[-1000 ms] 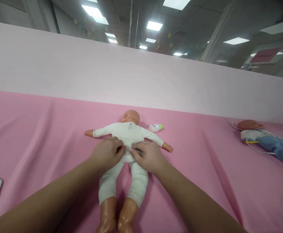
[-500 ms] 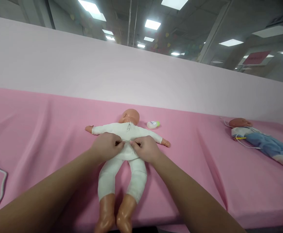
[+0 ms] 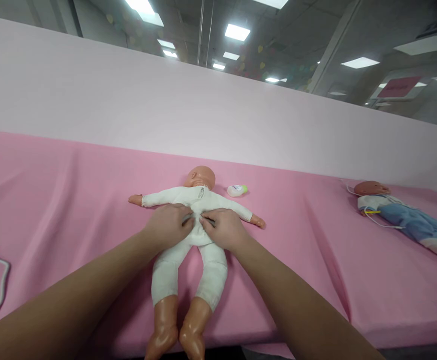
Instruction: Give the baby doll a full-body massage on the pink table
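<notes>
A baby doll (image 3: 199, 240) with a white cloth body lies stretched out on the pink sheet, arms spread, its bare feet toward me. Its head (image 3: 202, 176) is at the far end, and no face shows. My left hand (image 3: 170, 225) is closed over the left side of the doll's torso, thumb and fingers gathering the white cloth. On the right side, my right hand (image 3: 224, 227) pinches the cloth the same way. A small gap with bunched fabric separates the two hands. Both palms are hidden.
A small clear bottle with a green cap (image 3: 237, 190) lies right of the doll's head. Farther right is another doll in blue clothes (image 3: 409, 215), with thin tubing about it. A white cord (image 3: 3, 285) lies at left. Behind the pink sheet (image 3: 71, 200) rises a white wall (image 3: 128, 100) with glass above.
The cloth between my hands has shifted slightly, and the doll's torso and arms have moved a little. Both hands keep their pinch at nearly the same place. The view tilted slightly.
</notes>
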`<state>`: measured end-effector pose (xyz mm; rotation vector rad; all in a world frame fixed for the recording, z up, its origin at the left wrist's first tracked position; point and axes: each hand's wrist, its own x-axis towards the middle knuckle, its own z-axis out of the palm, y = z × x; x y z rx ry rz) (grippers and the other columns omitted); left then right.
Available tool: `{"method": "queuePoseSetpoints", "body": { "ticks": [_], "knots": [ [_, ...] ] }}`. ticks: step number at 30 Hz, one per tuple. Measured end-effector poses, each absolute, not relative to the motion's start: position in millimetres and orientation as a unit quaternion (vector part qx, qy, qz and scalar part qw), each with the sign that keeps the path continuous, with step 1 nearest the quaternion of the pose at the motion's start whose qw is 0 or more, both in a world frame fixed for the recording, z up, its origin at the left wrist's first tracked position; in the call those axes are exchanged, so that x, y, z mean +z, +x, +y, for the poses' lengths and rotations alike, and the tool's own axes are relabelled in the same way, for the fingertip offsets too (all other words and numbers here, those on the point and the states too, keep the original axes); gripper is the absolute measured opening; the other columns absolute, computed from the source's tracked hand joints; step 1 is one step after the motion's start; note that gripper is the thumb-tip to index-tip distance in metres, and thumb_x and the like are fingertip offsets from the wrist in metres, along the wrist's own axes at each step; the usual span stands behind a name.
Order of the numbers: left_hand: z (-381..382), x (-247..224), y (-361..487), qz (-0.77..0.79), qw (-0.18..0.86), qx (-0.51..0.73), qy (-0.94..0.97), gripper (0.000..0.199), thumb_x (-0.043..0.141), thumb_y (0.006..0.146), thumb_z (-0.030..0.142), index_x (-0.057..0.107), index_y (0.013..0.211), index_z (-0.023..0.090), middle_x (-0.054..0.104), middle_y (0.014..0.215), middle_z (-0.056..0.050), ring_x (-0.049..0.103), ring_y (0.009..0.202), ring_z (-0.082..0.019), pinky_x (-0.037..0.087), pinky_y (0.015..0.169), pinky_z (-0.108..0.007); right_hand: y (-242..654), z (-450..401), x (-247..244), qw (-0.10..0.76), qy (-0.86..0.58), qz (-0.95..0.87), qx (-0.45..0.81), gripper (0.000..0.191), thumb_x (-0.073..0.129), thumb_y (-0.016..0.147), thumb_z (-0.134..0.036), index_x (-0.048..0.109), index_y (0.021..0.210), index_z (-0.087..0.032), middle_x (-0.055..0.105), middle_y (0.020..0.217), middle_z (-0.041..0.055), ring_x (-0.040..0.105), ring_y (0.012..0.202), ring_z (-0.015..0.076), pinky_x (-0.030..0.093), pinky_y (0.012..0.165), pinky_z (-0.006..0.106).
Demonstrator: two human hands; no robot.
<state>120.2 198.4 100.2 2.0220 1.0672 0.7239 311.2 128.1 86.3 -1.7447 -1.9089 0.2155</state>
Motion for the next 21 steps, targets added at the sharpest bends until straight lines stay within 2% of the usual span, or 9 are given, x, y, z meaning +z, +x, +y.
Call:
{"method": "queuePoseSetpoints", "body": {
  "ticks": [4,6,10,14,18,21],
  "knots": [
    [198.9,99.8,117.9,0.375,0.242,0.266,0.855,0.048,0.068,0.081,0.043,0.069,0.123,0.02,0.066,0.138,-0.013,0.045,0.141,-0.042,0.034,0.119,-0.051,313.8,127.7,81.0,0.317,-0.647,-0.691,0.047,0.041,0.063,0.095,-0.038,0.071,0.131,-0.022,0.07,0.134,0.009,0.061,0.128,0.0301,0.043,0.114,0.043],
    [202.0,96.0,117.5,0.348,0.193,0.276,0.875,0.05,0.062,0.085,0.039,0.065,0.131,0.018,0.06,0.146,-0.013,0.043,0.144,-0.04,0.029,0.122,-0.051,314.7,128.4,79.2,0.322,-0.645,-0.692,0.04,0.049,0.062,0.095,-0.039,0.065,0.14,-0.018,0.065,0.142,0.0108,0.056,0.135,0.0308,0.039,0.118,0.044],
    [211.5,87.2,116.2,0.331,0.204,0.266,0.882,0.054,0.068,0.083,0.048,0.066,0.13,0.021,0.066,0.136,-0.016,0.05,0.138,-0.044,0.042,0.112,-0.058,314.5,129.7,79.3,0.285,-0.645,-0.705,0.074,0.047,0.056,0.098,-0.037,0.067,0.138,-0.016,0.068,0.138,0.012,0.06,0.132,0.0306,0.044,0.115,0.044],
    [217.0,85.7,112.8,0.339,0.193,0.2,0.899,0.061,0.065,0.084,0.055,0.063,0.136,0.023,0.065,0.14,-0.015,0.05,0.138,-0.044,0.039,0.115,-0.061,315.2,127.9,81.4,0.277,-0.653,-0.701,0.078,0.045,0.055,0.098,-0.038,0.069,0.135,-0.018,0.071,0.134,0.0095,0.065,0.127,0.0296,0.05,0.109,0.044],
    [216.6,84.4,111.5,0.309,0.137,0.197,0.92,0.064,0.054,0.093,0.048,0.052,0.149,0.017,0.044,0.161,-0.015,0.037,0.15,-0.037,0.029,0.124,-0.054,319.1,128.3,78.4,0.303,-0.643,-0.702,0.054,0.051,0.06,0.094,-0.039,0.066,0.139,-0.016,0.067,0.14,0.01,0.06,0.133,0.0288,0.045,0.116,0.044],
    [217.6,78.8,113.7,0.292,0.128,0.187,0.929,0.07,0.049,0.096,0.044,0.039,0.157,0.011,0.025,0.17,-0.014,0.021,0.157,-0.033,0.021,0.127,-0.051,321.3,131.3,75.0,0.306,-0.626,-0.715,0.047,0.063,0.064,0.092,-0.036,0.055,0.15,-0.012,0.052,0.156,0.0123,0.044,0.149,0.0293,0.033,0.126,0.046]
  ]
}}
